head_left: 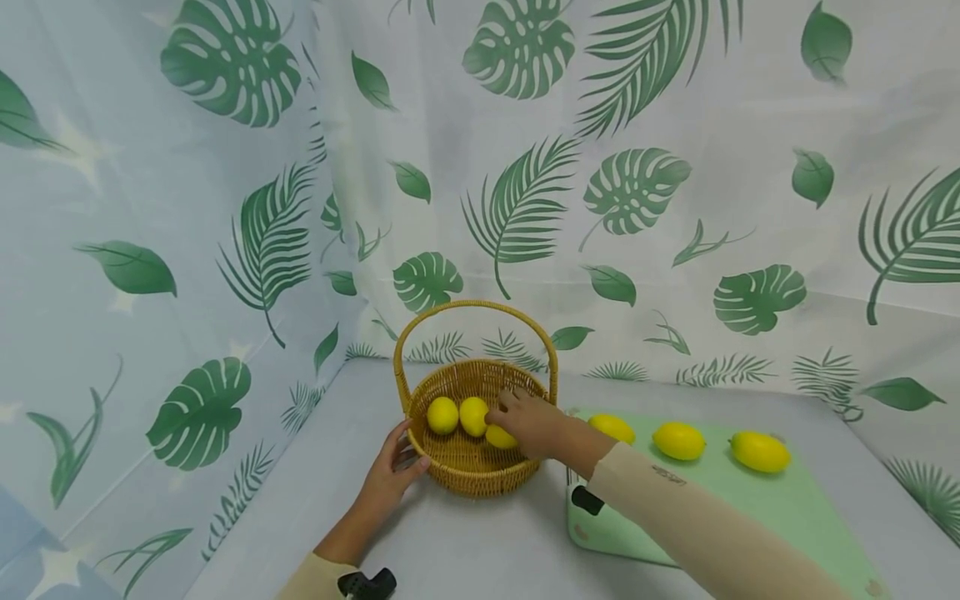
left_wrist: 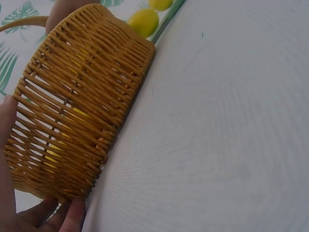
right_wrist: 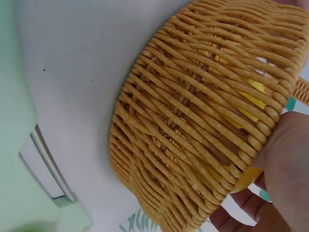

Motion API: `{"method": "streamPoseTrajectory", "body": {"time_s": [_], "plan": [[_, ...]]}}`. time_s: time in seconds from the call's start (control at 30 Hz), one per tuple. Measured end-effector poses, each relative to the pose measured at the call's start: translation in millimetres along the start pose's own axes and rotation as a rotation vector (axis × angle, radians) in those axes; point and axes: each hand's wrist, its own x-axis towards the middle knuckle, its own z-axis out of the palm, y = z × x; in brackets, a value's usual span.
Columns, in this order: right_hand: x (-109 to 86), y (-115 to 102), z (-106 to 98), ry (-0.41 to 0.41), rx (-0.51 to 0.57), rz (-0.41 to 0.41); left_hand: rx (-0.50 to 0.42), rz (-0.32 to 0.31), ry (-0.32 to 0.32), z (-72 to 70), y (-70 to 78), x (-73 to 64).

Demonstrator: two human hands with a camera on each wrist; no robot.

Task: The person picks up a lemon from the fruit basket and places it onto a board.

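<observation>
A wicker basket (head_left: 476, 485) with a tall hooped handle stands on the pale table. Two yellow lemons, a left one (head_left: 442, 416) and a middle one (head_left: 473, 416), lie inside it. My right hand (head_left: 534, 427) reaches over the right rim and holds a third lemon (head_left: 500, 437) low inside the basket; its fingertips are partly hidden. In the right wrist view, yellow (right_wrist: 248, 179) shows between that hand and the woven wall. At the left side, my left hand (head_left: 388, 473) grips the basket, thumb at the front rim and fingers round the wall.
A light green cutting board (head_left: 645, 521) lies to the right, partly under my right sleeve (head_left: 697, 521). Three lemons sit along its far part: one near the arm (head_left: 611, 427), a middle one (head_left: 678, 441) and a right one (head_left: 761, 452). Leaf-printed curtains (head_left: 525, 325) stand behind and left.
</observation>
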Motion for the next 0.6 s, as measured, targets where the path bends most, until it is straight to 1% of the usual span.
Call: {"method": "streamPoseTrajectory", "body": {"time_s": [0.17, 0.27, 0.43, 0.6], "plan": [[-10.1, 1, -5, 0.046, -0.014, -0.042, 0.005, -0.006, -0.007, 0.4, -1.0, 1.1], [-14.9, 3, -8, 0.081, -0.005, -0.053, 0.014, 0.002, -0.007, 0.1, 0.0, 0.7], [-26.3, 8, -18, 0.145, 0.09, -0.041, 0.021, -0.009, -0.001, -0.2, 3.0, -0.5], [-37.9, 9, -26, 0.165, 0.134, -0.052, 0.015, -0.024, -0.001, 0.0, 5.4, -2.0]]}}
